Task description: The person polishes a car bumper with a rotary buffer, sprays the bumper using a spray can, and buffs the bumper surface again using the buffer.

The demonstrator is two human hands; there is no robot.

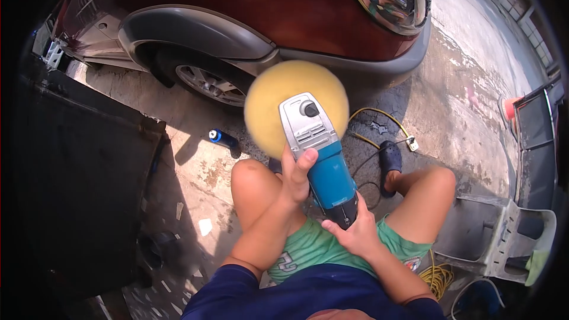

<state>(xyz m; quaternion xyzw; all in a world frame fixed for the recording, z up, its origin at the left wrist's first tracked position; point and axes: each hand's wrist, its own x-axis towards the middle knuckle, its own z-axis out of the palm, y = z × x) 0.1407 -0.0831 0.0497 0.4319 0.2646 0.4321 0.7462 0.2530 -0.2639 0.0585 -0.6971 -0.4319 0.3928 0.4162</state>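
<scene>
A teal, black and silver power polisher (332, 172) is held up in front of me, with a round yellow pad (267, 106) at its far end. The pad's edge looks smeared, as if spinning. My left hand (294, 175) grips the body near the silver head, thumb on top. Around the black rear end, my right hand (358, 228) is closed. Beyond the pad is the dark red car's lower corner with its grey bumper (367, 68); whether they touch I cannot tell.
A blue bottle (223, 138) stands on the concrete near the car wheel (207, 80). Yellow cord (385, 114) runs to a white socket (412, 143), and more cord (437, 280) lies coiled at right. A plastic chair (498, 237) is there too. A dark panel (89, 184) fills the left.
</scene>
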